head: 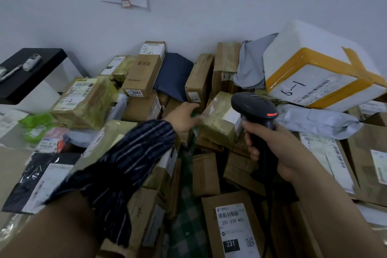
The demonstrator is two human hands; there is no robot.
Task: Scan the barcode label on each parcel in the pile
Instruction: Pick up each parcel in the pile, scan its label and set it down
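Note:
A pile of parcels fills the floor by the wall. My right hand (278,148) grips the handle of a black barcode scanner (254,107), its head pointing left toward a small tape-wrapped brown parcel (217,121) with a white label on its right side. My left hand (184,115), in a striped sleeve, reaches across and touches the left end of that parcel; its fingertips are partly hidden behind it. A brown box with a "231" label (232,228) lies close in front.
A white foam box with yellow tape marked "6-1" (318,75) sits at the right. Cardboard boxes (144,73), a dark blue bag (174,75) and grey mailers (320,120) crowd the back. A black-topped table (29,73) stands at the left. Green checked floor (186,216) shows between parcels.

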